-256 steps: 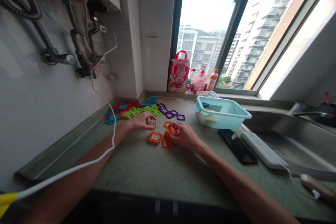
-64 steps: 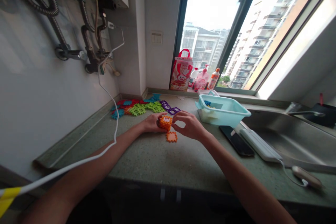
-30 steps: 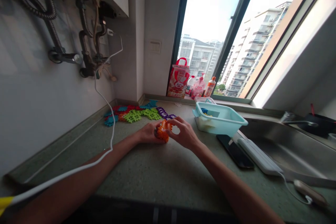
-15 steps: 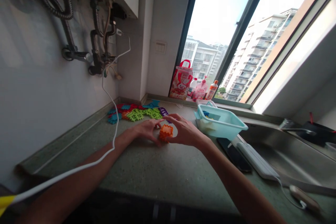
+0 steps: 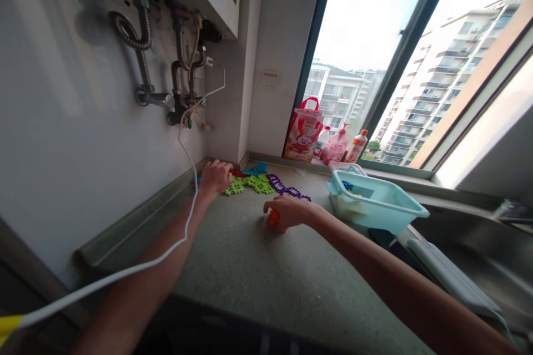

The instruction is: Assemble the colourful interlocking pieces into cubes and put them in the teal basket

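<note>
Right, we have the orange plastic block (image 5: pixel 273 218) mid-counter, on the near side of the purple interlocking tiles (image 5: pixel 288 192) and well left of the light-blue plastic basin (image 5: pixel 410 212). Our right hand (image 5: pixel 288 212) is curled over it from the right and grasping it; fingers hide most of it, so we can't read its full shape or tell whether it bears on the speckled countertop (image 5: pixel 266 283). Our left hand (image 5: pixel 216 176) is at the far-left tile pile, fingers down at the red tiles (image 5: pixel 238 173), just beside the lime-green tiles (image 5: pixel 252 183). Can't tell whether it's pinching one or only touching; the fingertips don't show.

Handling, our estimate: block looks light, thin-walled plastic, stiff with a bit of flex. Not very slippery, not brittle. If it's built from toothed tiles like the ones nearby, the joints are the weak spot: squeeze hard on one face and it caves in or a seam pops. Best hold is two opposite sides, thumb against fingers, low and even, pressure near the edges rather than mid-panel. Loose tiles are flat, so we'd take them by a toothed edge; flush on the counter, they're awkward to get under.
</note>
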The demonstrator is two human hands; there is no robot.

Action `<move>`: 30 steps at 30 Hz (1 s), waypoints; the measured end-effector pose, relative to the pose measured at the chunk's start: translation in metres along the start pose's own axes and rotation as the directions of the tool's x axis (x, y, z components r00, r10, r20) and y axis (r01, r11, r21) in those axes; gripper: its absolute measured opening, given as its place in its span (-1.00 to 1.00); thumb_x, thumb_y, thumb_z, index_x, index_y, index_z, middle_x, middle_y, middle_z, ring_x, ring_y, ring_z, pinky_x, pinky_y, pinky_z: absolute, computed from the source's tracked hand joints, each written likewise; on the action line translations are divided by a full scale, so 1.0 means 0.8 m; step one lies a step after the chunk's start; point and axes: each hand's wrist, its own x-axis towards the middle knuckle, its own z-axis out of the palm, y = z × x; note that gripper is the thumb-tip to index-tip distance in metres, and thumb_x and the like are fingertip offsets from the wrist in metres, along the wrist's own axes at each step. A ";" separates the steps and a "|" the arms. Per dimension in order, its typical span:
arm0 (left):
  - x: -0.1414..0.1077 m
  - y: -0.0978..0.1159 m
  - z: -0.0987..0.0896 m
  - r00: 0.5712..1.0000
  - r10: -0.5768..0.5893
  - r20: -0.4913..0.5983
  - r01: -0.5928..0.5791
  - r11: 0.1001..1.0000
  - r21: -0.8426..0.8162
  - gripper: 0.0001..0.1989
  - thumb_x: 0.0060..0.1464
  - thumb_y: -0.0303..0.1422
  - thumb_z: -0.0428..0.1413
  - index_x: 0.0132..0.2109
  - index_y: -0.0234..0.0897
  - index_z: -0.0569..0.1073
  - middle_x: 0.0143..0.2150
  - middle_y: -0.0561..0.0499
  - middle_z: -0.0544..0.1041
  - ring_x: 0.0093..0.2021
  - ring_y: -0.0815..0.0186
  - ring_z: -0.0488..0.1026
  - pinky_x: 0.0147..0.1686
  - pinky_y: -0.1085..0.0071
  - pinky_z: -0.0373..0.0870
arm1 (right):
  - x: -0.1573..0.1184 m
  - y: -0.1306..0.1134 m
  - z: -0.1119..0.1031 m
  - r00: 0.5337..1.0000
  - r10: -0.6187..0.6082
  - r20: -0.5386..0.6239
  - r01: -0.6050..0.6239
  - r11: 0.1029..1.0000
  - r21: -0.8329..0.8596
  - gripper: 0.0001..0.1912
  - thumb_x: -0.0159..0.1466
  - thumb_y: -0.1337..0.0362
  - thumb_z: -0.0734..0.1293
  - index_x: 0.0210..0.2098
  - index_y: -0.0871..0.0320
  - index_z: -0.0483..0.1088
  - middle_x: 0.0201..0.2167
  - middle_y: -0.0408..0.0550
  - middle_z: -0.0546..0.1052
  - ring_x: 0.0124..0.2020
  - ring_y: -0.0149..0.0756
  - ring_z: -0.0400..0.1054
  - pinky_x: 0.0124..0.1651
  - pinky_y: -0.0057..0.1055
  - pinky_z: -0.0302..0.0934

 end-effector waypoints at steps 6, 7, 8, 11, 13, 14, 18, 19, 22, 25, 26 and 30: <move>0.008 -0.057 -0.028 0.935 -0.347 0.077 0.337 0.934 0.120 -0.60 0.20 -0.29 0.01 0.08 -0.21 0.62 -0.02 -0.20 0.68 -0.06 -0.03 0.59 -0.06 0.18 0.37 | -0.003 -0.003 0.006 1.000 0.020 -0.004 -0.020 0.999 0.042 -0.30 -0.02 0.23 0.56 0.15 0.01 0.53 -0.14 0.02 0.66 -0.15 -0.06 0.55 -0.22 -0.36 0.32; 0.008 -0.061 -0.027 0.936 -0.345 0.071 0.334 0.933 0.137 -0.59 0.20 -0.29 0.01 0.08 -0.22 0.61 -0.02 -0.20 0.68 -0.05 -0.04 0.59 -0.06 0.17 0.37 | -0.006 -0.004 0.006 1.000 0.012 -0.009 -0.012 0.999 0.032 -0.31 -0.01 0.22 0.57 0.15 0.02 0.53 -0.13 0.03 0.66 -0.15 -0.06 0.55 -0.21 -0.36 0.31; 0.007 -0.062 -0.025 0.942 -0.330 0.063 0.318 0.937 0.147 -0.58 0.19 -0.29 0.00 0.09 -0.22 0.61 -0.01 -0.21 0.67 -0.03 -0.05 0.59 -0.06 0.17 0.37 | -0.009 -0.004 0.004 1.000 0.003 -0.022 -0.003 1.000 0.017 -0.33 0.01 0.21 0.56 0.15 0.03 0.53 -0.13 0.03 0.66 -0.16 -0.07 0.55 -0.21 -0.36 0.31; 0.006 -0.053 -0.017 0.964 -0.264 0.031 0.256 0.955 0.147 -0.56 0.19 -0.31 0.00 0.13 -0.26 0.58 -0.01 -0.21 0.67 0.00 -0.02 0.56 -0.04 0.20 0.36 | -0.033 0.005 -0.016 0.991 -0.003 -0.133 0.003 1.000 -0.002 -0.43 0.07 0.20 0.54 0.10 0.03 0.55 -0.14 0.01 0.64 -0.20 -0.14 0.54 -0.19 -0.38 0.31; 0.005 -0.044 -0.017 0.975 -0.223 0.008 0.219 0.963 0.159 -0.55 0.22 -0.31 -0.01 0.16 -0.28 0.56 0.01 -0.20 0.67 0.02 0.01 0.54 -0.01 0.21 0.33 | -0.060 0.027 -0.042 0.966 0.033 -0.255 -0.030 0.999 0.014 -0.48 0.10 0.22 0.53 0.07 0.02 0.54 -0.16 -0.04 0.63 -0.20 -0.19 0.52 -0.17 -0.40 0.30; 0.005 -0.041 -0.018 0.980 -0.198 -0.004 0.196 0.966 0.167 -0.55 0.23 -0.30 -0.02 0.18 -0.28 0.54 0.03 -0.18 0.66 0.04 0.03 0.52 0.02 0.21 0.31 | -0.077 0.044 -0.058 0.946 0.067 -0.318 -0.063 0.998 0.023 -0.49 0.11 0.23 0.52 0.08 0.01 0.53 -0.15 -0.07 0.63 -0.19 -0.21 0.51 -0.15 -0.40 0.30; 0.007 -0.029 -0.025 0.986 -0.156 -0.065 0.166 0.966 0.200 -0.51 0.28 -0.24 -0.08 0.27 -0.22 0.44 0.09 -0.11 0.64 0.08 0.08 0.47 0.08 0.22 0.23 | -0.154 0.139 -0.114 0.817 0.337 -0.467 -0.353 0.934 0.056 -0.49 0.14 0.25 0.50 0.10 0.06 0.52 -0.14 -0.06 0.63 -0.16 -0.19 0.49 -0.10 -0.37 0.29; 0.008 -0.027 -0.025 0.985 -0.155 -0.072 0.167 0.964 0.205 -0.49 0.28 -0.23 -0.10 0.28 -0.20 0.43 0.11 -0.10 0.63 0.08 0.08 0.46 0.09 0.21 0.22 | -0.171 0.164 -0.122 0.794 0.407 -0.451 -0.423 0.903 0.071 -0.50 0.15 0.24 0.50 0.09 0.09 0.52 -0.16 -0.04 0.64 -0.18 -0.18 0.50 -0.12 -0.37 0.30; 0.009 -0.022 -0.022 0.987 -0.152 -0.060 0.161 0.964 0.212 -0.45 0.27 -0.22 -0.15 0.31 -0.19 0.40 0.14 -0.13 0.62 0.11 0.03 0.44 0.11 0.17 0.21 | -0.205 0.228 -0.124 0.707 0.644 -0.294 -0.644 0.757 0.110 -0.47 0.10 0.27 0.52 0.08 0.11 0.54 -0.12 0.00 0.64 -0.16 -0.17 0.52 -0.17 -0.42 0.31; 0.007 -0.022 -0.018 0.986 -0.153 -0.067 0.163 0.964 0.209 -0.42 0.25 -0.23 -0.16 0.33 -0.21 0.37 0.15 -0.18 0.61 0.14 -0.03 0.44 0.14 0.13 0.19 | -0.212 0.260 -0.102 0.657 0.727 -0.199 -0.723 0.683 0.107 -0.56 -0.02 0.34 0.55 -0.10 0.14 0.61 -0.24 0.00 0.65 -0.27 -0.19 0.52 -0.29 -0.45 0.31; 0.006 -0.023 -0.017 0.986 -0.149 -0.075 0.162 0.965 0.207 -0.42 0.24 -0.24 -0.15 0.34 -0.21 0.36 0.15 -0.17 0.61 0.14 -0.03 0.44 0.15 0.13 0.19 | -0.210 0.263 -0.093 0.649 0.739 -0.180 -0.734 0.671 0.107 -0.59 -0.05 0.35 0.56 -0.16 0.15 0.61 -0.30 -0.02 0.64 -0.33 -0.22 0.51 -0.33 -0.45 0.30; 0.005 -0.033 -0.013 0.990 -0.118 -0.080 0.132 0.968 0.215 -0.44 0.23 -0.35 -0.14 0.33 -0.21 0.38 0.12 -0.15 0.63 0.12 -0.02 0.45 0.12 0.12 0.21 | -0.202 0.258 -0.058 0.631 0.748 -0.206 -0.742 0.660 0.123 -0.83 0.02 0.35 0.53 -0.36 0.26 0.60 -0.47 -0.05 0.58 -0.51 -0.37 0.42 -0.44 -0.45 0.20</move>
